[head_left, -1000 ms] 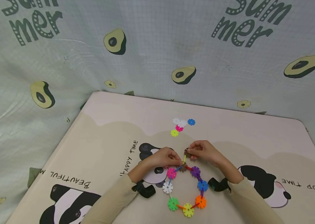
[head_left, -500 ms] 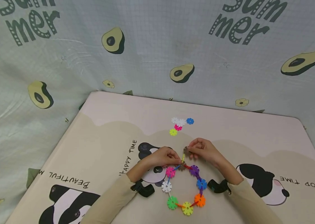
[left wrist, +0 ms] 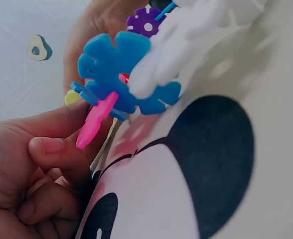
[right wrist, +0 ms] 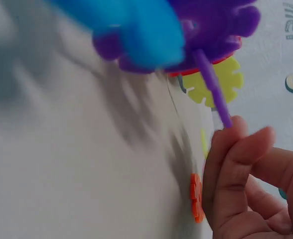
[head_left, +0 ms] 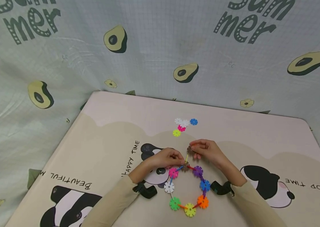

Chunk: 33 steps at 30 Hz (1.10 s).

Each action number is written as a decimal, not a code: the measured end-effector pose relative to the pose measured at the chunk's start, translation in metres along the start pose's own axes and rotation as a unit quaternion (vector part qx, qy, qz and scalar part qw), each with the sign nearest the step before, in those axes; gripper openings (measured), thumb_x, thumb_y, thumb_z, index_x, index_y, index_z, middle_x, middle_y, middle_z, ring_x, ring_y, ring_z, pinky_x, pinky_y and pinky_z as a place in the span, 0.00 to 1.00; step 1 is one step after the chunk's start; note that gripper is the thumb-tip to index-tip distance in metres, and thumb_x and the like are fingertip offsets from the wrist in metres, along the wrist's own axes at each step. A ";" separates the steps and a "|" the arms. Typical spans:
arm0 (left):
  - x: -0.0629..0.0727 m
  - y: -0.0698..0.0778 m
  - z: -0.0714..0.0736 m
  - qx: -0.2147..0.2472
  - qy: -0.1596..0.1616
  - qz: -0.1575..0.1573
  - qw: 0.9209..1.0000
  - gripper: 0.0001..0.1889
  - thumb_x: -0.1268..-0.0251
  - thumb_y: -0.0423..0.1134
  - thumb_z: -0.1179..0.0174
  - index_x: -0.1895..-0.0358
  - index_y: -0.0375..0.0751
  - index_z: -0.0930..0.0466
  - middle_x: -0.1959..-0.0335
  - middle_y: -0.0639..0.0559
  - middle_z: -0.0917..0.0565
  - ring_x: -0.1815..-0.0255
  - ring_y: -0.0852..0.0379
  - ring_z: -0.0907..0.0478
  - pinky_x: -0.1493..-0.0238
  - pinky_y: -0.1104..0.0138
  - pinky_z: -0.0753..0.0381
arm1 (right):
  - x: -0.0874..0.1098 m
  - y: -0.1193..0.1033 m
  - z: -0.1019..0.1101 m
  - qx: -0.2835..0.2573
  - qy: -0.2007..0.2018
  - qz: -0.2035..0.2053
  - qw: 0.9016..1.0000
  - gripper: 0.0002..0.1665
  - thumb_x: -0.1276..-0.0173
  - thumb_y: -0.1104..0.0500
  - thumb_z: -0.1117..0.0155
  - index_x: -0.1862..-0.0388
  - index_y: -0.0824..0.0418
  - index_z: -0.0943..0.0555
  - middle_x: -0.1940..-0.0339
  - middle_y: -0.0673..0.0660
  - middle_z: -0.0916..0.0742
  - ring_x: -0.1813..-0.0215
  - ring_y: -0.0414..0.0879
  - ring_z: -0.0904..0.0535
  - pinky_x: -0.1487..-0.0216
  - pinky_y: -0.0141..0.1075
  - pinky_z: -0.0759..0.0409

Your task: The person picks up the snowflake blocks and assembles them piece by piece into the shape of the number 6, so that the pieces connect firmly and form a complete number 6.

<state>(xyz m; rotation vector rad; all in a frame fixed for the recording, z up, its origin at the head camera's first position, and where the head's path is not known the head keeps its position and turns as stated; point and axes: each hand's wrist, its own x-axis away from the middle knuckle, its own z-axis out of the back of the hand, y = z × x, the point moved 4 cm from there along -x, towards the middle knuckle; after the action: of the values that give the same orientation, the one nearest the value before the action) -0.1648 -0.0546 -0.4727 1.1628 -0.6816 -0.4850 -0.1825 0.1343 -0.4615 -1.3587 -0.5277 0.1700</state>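
Observation:
A closed ring of notched plastic snowflake discs lies in the head view, with a yellow disc [head_left: 190,210] at its near side and a brown disc [head_left: 186,166] at its far side. At that brown disc, my left hand [head_left: 167,158] pinches the ring. A thin yellow disc [head_left: 186,158], seen edge-on, rises from there towards a second brown disc [head_left: 189,150]. My right hand [head_left: 208,150] pinches this second brown disc between thumb and fingers. In the left wrist view, a blue disc [left wrist: 99,64] and a pink disc [left wrist: 97,119] stand close before the left hand [left wrist: 42,169].
Beyond the hands lie loose snowflake discs: white [head_left: 186,123], pink [head_left: 181,128], yellow [head_left: 176,133] and blue [head_left: 193,121]. The table mat [head_left: 114,110] carries printed pandas and lettering. A patterned curtain [head_left: 148,44] hangs behind its far edge. Both wrists wear black camera mounts [head_left: 221,188].
The right hand's fingers have shifted slightly on the upper brown disc. The left hand keeps its pinch at the ring, and the head view has tilted a little.

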 end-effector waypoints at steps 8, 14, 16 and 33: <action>0.002 0.004 0.002 0.011 -0.014 -0.012 1.000 0.09 0.31 0.33 0.41 0.59 0.29 0.18 0.84 0.59 0.30 0.87 0.67 0.38 0.82 0.75 0.38 | -0.001 0.003 -0.003 0.001 -0.019 -0.019 1.000 0.19 0.27 0.64 0.42 0.46 0.80 0.24 0.73 0.52 0.13 0.75 0.39 0.20 0.64 0.29 0.20; 0.002 0.004 0.002 0.006 -0.012 -0.005 1.000 0.09 0.31 0.34 0.41 0.60 0.29 0.17 0.85 0.60 0.30 0.88 0.67 0.38 0.82 0.75 0.38 | -0.002 0.001 -0.006 -0.009 -0.026 -0.012 1.000 0.19 0.28 0.63 0.42 0.46 0.79 0.24 0.72 0.52 0.14 0.75 0.39 0.20 0.66 0.29 0.20; 0.001 0.004 0.002 0.001 -0.009 -0.003 1.000 0.09 0.31 0.34 0.41 0.60 0.29 0.17 0.86 0.60 0.31 0.88 0.68 0.38 0.83 0.75 0.39 | -0.002 0.000 -0.007 -0.011 -0.039 -0.009 0.999 0.19 0.28 0.64 0.42 0.46 0.79 0.25 0.73 0.52 0.14 0.75 0.39 0.21 0.68 0.29 0.21; 0.002 0.005 0.000 0.022 -0.012 0.008 1.000 0.10 0.39 0.33 0.39 0.59 0.28 0.17 0.73 0.56 0.17 0.73 0.68 0.26 0.68 0.76 0.28 | 0.000 -0.005 -0.005 0.063 -0.059 0.048 0.995 0.09 0.31 0.73 0.55 0.57 0.76 0.28 0.73 0.62 0.20 0.76 0.44 0.25 0.73 0.31 0.23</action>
<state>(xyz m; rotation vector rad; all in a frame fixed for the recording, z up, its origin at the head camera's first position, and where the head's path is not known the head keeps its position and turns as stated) -0.1635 -0.0542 -0.4672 1.1942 -0.7244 -0.4728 -0.1812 0.1290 -0.4572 -1.2563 -0.5413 0.3575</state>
